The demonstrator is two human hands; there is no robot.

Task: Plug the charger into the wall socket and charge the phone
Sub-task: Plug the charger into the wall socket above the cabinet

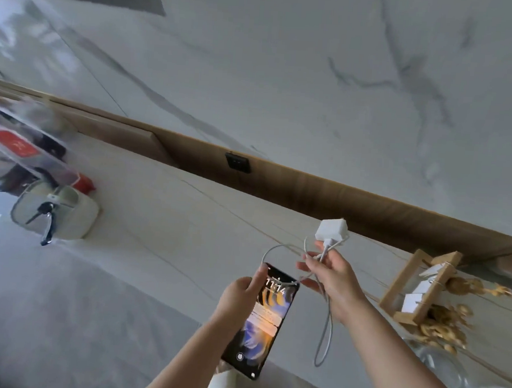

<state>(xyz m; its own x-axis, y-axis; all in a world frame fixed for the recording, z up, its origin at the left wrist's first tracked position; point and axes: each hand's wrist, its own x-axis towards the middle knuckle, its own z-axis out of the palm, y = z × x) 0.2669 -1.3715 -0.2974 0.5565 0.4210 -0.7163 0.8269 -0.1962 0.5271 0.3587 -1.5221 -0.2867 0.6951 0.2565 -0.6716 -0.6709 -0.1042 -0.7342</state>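
The white cube charger (331,230) hangs from its thin white cable (325,329), pinched in the right hand (330,278), so it may swing or slip before reaching the dark wall socket (237,162), well apart. The left hand (238,295) grasps the lit black phone (265,321) over the pale counter (171,218), forearm raised.
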